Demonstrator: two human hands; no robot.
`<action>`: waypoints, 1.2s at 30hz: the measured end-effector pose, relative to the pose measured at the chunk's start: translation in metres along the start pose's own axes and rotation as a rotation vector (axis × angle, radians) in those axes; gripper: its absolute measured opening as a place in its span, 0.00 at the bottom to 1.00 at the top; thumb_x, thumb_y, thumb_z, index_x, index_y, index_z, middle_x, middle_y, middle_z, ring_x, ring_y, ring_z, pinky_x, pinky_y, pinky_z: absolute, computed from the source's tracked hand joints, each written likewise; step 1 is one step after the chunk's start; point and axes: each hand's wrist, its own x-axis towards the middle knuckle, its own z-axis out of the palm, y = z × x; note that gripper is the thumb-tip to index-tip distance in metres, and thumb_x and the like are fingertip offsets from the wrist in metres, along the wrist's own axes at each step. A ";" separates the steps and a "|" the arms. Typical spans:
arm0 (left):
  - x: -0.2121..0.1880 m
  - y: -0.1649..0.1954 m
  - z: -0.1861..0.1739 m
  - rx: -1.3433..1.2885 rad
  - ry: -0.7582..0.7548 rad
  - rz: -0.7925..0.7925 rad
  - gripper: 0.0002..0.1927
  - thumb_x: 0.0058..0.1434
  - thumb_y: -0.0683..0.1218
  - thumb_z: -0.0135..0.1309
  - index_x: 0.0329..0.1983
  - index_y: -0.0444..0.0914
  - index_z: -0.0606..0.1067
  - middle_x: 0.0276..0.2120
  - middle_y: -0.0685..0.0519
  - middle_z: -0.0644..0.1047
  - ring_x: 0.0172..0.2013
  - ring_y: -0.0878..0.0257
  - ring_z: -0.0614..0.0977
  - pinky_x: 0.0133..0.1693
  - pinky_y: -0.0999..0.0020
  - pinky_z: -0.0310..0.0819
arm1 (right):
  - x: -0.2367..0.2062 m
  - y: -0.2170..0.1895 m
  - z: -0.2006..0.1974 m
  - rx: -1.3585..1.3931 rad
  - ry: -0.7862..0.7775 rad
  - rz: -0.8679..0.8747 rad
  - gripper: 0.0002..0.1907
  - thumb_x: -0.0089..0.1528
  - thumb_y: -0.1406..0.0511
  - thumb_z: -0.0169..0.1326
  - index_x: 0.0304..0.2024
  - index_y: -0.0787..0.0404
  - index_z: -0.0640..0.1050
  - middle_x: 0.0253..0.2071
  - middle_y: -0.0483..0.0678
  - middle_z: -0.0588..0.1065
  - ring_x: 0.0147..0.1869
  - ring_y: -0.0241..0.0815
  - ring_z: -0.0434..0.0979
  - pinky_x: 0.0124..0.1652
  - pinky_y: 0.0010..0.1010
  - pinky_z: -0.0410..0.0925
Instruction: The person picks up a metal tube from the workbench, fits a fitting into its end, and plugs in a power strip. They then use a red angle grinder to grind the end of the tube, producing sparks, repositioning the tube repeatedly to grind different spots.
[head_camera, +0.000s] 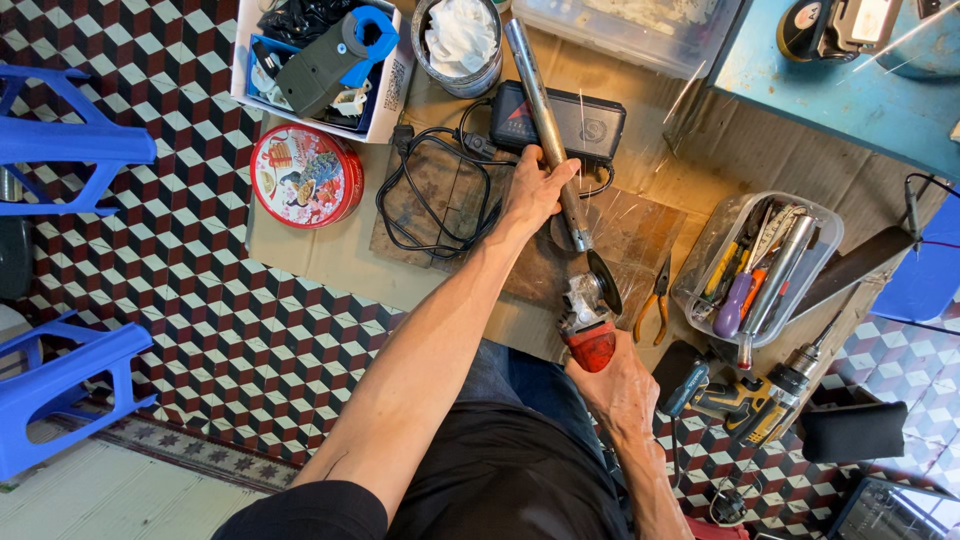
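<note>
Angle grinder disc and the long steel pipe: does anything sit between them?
Nothing visible does. The dark disc of the red-bodied angle grinder, held by the right hand, meets the grey steel pipe at its lower end; the left hand grips higher up.

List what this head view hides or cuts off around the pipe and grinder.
- Pipe: far end cut off by the top edge.
- Grinder: rear body hidden in the right hand.
- Left hand: fingers wrap behind the pipe, out of sight.
- Disc: seen edge-on, its contact with the pipe unclear.
</note>
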 end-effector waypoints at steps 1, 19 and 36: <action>0.001 0.000 -0.001 0.017 0.013 0.014 0.23 0.59 0.55 0.62 0.45 0.37 0.67 0.27 0.54 0.76 0.24 0.67 0.79 0.18 0.71 0.75 | 0.000 -0.001 0.000 0.000 -0.008 0.006 0.33 0.51 0.50 0.62 0.52 0.62 0.73 0.41 0.56 0.80 0.43 0.55 0.83 0.45 0.43 0.73; 0.003 -0.001 -0.003 -0.008 -0.006 -0.026 0.23 0.59 0.54 0.62 0.47 0.37 0.67 0.30 0.51 0.79 0.26 0.66 0.80 0.20 0.70 0.76 | 0.000 -0.002 0.004 -0.017 0.017 -0.020 0.33 0.51 0.51 0.62 0.52 0.63 0.73 0.42 0.56 0.79 0.42 0.55 0.83 0.43 0.43 0.73; 0.002 0.002 -0.003 -0.041 -0.006 -0.020 0.21 0.60 0.52 0.63 0.46 0.38 0.67 0.22 0.55 0.72 0.17 0.68 0.71 0.14 0.72 0.65 | -0.001 -0.007 0.004 -0.021 0.055 -0.018 0.32 0.50 0.52 0.63 0.51 0.62 0.73 0.43 0.57 0.79 0.43 0.58 0.82 0.44 0.45 0.72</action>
